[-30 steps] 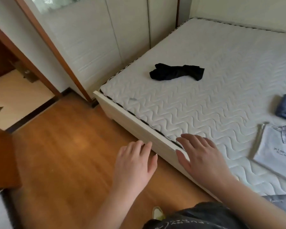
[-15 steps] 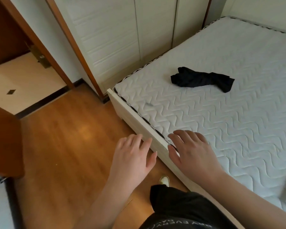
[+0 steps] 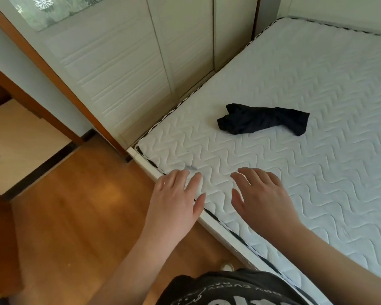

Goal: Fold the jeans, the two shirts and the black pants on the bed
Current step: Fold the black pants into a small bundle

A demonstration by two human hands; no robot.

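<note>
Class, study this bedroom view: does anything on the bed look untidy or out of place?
Yes. The black pants lie bunched and twisted on the bare mattress, unfolded. A small dark smudge marks the quilting near the left hand.

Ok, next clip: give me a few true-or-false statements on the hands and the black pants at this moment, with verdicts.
1. The black pants lie bunched up on the mattress. True.
2. The right hand grips the black pants. False: it is held open over the mattress, apart from them.
3. The left hand is over the near edge of the bed, fingers spread. True.
4. The black pants are neatly folded into a square. False: they are a crumpled, twisted heap.
5. Both hands hold nothing. True.
</note>
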